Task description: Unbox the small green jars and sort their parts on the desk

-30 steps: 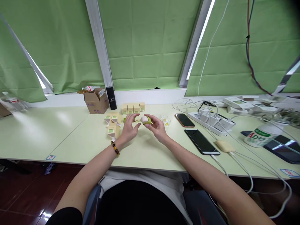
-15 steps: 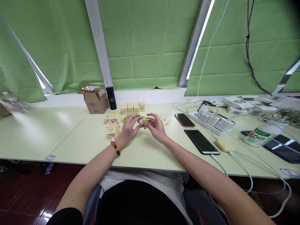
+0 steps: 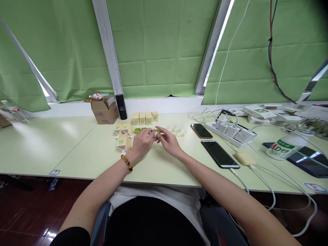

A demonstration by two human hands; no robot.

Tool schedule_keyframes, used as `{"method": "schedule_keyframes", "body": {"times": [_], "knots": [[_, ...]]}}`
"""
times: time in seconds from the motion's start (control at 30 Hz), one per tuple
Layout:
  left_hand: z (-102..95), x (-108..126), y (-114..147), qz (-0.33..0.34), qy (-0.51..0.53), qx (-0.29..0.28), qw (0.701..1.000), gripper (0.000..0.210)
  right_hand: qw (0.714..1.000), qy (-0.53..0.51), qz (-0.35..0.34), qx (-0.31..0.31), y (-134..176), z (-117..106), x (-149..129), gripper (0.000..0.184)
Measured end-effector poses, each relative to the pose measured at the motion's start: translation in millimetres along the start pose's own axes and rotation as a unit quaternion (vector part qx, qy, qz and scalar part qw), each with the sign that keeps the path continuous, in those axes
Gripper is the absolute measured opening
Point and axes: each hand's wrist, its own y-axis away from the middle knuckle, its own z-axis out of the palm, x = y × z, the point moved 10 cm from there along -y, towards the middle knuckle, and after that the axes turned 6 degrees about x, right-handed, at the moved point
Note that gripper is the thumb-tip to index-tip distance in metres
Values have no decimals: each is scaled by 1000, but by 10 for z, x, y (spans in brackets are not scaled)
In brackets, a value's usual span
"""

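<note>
Behind both hands' shared grip on one green jar, four boxes.

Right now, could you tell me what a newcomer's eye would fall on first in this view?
Both hands meet at the middle of the pale green table: the left hand and right hand pinch a small green and white jar between them. Just behind stands a row of small cream boxes, and to the right two dark phones lie beside a tangle of white cables.
</note>
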Motion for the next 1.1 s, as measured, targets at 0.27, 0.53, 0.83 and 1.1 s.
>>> {"method": "schedule_keyframes", "body": {"times": [0.27,0.53,0.83,1.1], "knots": [[199,177,87,156,-197,-54,966,21,996,87,-37,0,29,-20,-63,51],[204,257,72,195,-191,-71,959,14,992,117,-36,4,29,-19,-88,42],[193,253,37,200,-199,-54,958,12,995,99,-13,-29,5,36,-84,45],[219,204,39,190,-202,-33,960,8,995,83,37,-39,-4,59,39,46]]}}
